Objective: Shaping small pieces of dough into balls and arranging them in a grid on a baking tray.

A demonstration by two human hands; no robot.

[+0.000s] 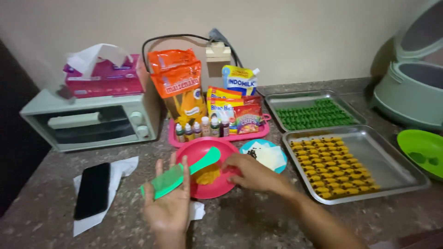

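My left hand [170, 203] lies palm up over the counter with a green comb [177, 175] resting across its open fingers. The comb's handle points toward a pink bowl [198, 154] that holds a lump of yellow-orange dough [207, 175]. My right hand [251, 173] reaches into the bowl from the right, fingers pinched at the dough. Just behind that hand sits a small blue saucer [272, 154] with dark bits on it.
Two metal trays stand at the right, the near tray [383, 161] with rows of yellow pieces, the far tray [288, 99] with green ones. A pink tray [256, 133] holds packets and small bottles. A toaster oven [87, 122], black phone [93, 190], green lid [422, 150] and rice cooker [410, 87] surround the space.
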